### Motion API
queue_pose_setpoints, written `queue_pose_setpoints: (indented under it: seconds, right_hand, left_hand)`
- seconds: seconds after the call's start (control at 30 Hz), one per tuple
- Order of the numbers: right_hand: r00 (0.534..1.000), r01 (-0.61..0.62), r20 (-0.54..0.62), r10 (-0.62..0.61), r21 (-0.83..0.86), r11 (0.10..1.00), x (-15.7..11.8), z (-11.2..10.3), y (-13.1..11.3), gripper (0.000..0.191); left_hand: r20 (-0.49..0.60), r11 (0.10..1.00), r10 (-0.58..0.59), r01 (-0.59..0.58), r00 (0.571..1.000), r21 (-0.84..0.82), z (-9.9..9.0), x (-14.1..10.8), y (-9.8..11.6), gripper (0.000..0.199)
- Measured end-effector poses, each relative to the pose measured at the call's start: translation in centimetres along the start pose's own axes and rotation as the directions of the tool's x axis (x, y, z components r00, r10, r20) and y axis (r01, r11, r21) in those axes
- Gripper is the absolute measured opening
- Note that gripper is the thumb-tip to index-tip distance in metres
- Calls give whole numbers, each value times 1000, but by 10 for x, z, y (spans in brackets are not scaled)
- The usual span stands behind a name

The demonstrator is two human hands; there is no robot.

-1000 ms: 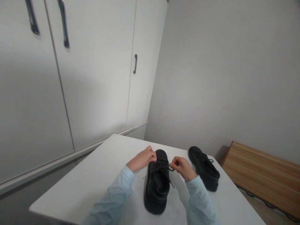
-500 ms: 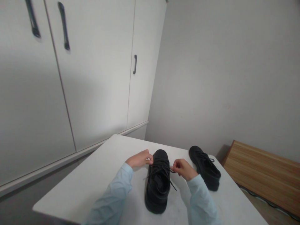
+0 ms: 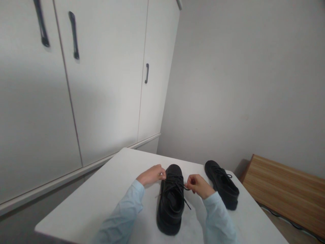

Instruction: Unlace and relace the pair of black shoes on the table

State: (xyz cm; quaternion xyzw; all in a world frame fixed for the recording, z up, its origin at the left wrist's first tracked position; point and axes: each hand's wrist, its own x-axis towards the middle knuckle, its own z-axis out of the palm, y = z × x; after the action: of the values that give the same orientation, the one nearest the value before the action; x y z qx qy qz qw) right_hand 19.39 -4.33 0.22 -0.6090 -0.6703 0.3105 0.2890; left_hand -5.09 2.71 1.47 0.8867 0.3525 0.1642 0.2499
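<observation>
A black lace-up shoe [image 3: 169, 220] stands on the white table [image 3: 106, 206], its toe pointing away from me. Pinched at its left side, my left hand [image 3: 153, 174] is closed on a shoelace close to the upper. My right hand [image 3: 199, 185] grips a shoelace [image 3: 187, 188] on the other side, a short stretch of it showing between fingers and shoe. One loose lace end hangs over the shoe's right side. To the right, a second black shoe [image 3: 223, 186] with a lace loop stands near the table's right edge.
Behind the table at left rises a white cabinet [image 3: 109, 84] with dark handles [image 3: 146, 73]. A grey wall [image 3: 241, 74] stands at the back. Beyond the table's right edge is a wood-grain board [image 3: 284, 189], with a cable on the floor below it.
The view has tilted slightly, so everything sits a little lower in the picture. Both hands keep their hold on the laces, and the shoes have not moved on the table.
</observation>
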Motion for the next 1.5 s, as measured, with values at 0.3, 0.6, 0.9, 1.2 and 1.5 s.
queue_pose_setpoints:
  seconds: [0.3,0.6,0.9,1.2,1.5]
  right_hand:
    - [935,254,-237,-264,-75,964,-9,-10,-32,23]
    - [981,160,122,-150,-79,984,-22,-3,-40,29]
    - [974,218,106,-200,-196,956,-23,3,-44,8]
    - [890,431,-115,-441,-99,897,-24,-1,-59,6]
    - [860,478,-189,-475,-33,878,-17,14,-54,5]
  left_hand:
    - [-136,972,-7,-25,991,-232,-10,-5,20,23]
    - [-36,968,148,-152,988,-197,-4,-5,31,39]
    - [-12,972,145,-145,989,-184,-3,-6,30,18]
    - [42,887,47,-23,998,-461,-4,-4,28,26]
    - [100,699,19,58,995,-713,0,-2,32,34]
